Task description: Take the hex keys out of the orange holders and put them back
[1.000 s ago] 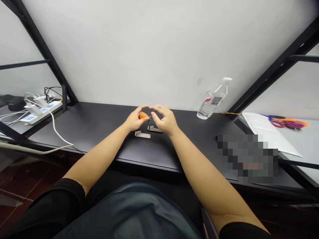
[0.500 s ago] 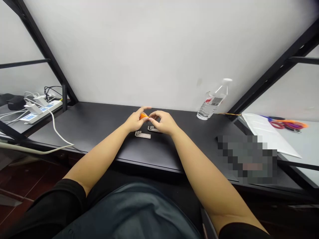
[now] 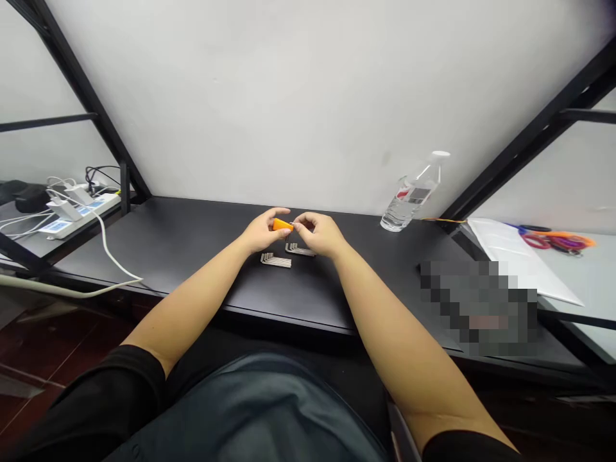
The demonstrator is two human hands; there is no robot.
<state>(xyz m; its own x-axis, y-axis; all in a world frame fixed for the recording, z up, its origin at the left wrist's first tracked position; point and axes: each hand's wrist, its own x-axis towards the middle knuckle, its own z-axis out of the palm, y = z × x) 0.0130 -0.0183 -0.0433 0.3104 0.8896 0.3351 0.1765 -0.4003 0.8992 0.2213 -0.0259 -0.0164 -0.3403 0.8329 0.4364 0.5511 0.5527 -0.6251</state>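
Note:
My left hand [image 3: 262,231] is closed around an orange holder [image 3: 283,224], thumb below and fingers above. My right hand [image 3: 318,233] is beside it, thumb and forefinger pinched at the holder's right end on a small metal piece that looks like a hex key [image 3: 292,223], mostly hidden by the fingers. A thin dark shaft shows under the holder. On the desk below the hands lie two groups of L-shaped hex keys: a nearer row [image 3: 276,260] and a farther row [image 3: 301,249], partly under my right hand.
The black desk [image 3: 192,256] meets a white wall. A clear water bottle [image 3: 407,200] stands at the back right. A pixelated dark item [image 3: 476,308] lies at the right. A white cable [image 3: 113,253] crosses the left side from a power strip [image 3: 81,216]. Scissors [image 3: 553,242] lie far right.
The orange holder has turned, and more of it shows between the hands. My right hand has shifted slightly right, uncovering more of the farther hex keys.

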